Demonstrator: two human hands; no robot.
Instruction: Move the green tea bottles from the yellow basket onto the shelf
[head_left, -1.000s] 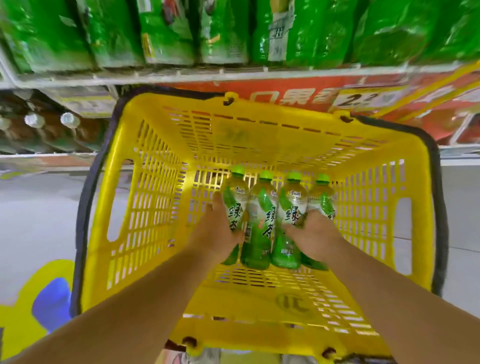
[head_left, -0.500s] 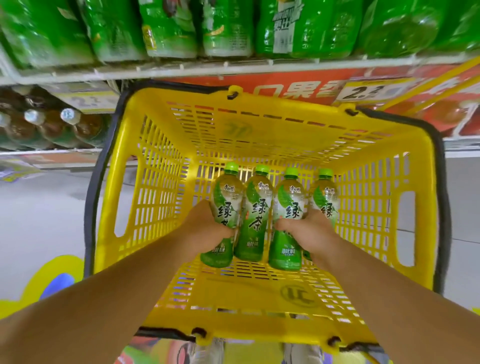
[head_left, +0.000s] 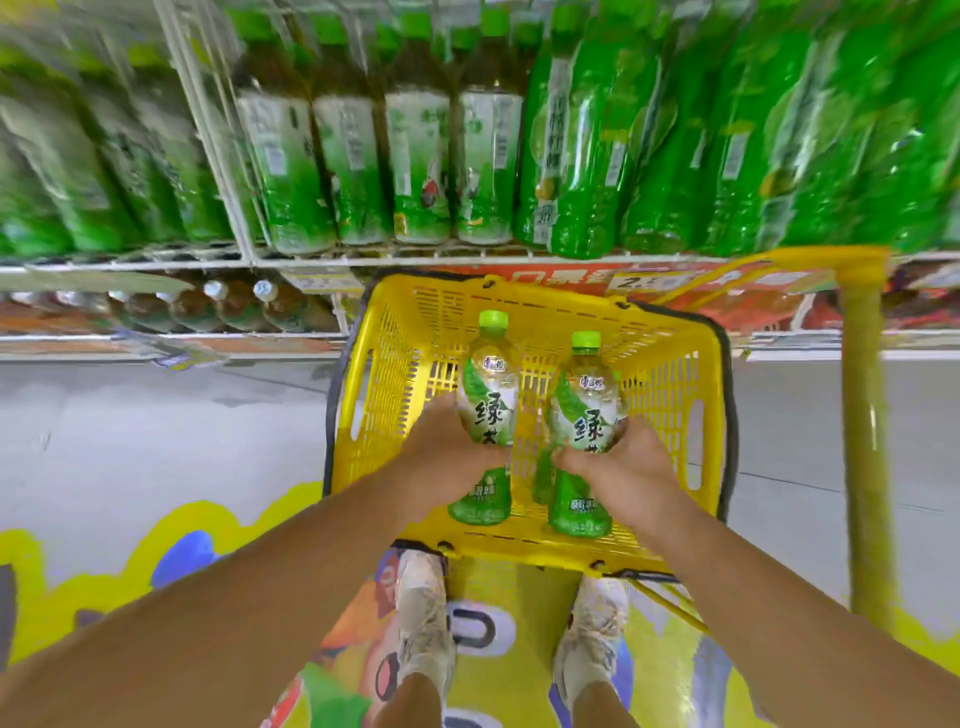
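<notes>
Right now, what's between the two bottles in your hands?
In the head view, mesh of the yellow basket shows between the left bottle and the right bottle up top; a green sliver lower down is unclear.

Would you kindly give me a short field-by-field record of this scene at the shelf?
left hand: grips the left green-capped plastic tea bottle around its middle
right hand: grips the right green-capped plastic tea bottle around its middle
bottle pose: both upright, apart from each other
yellow plastic mesh basket: below and behind both bottles
white wire shelf: above the basket, stocked with green bottles
task state: neither held bottle is on the shelf yet
</notes>
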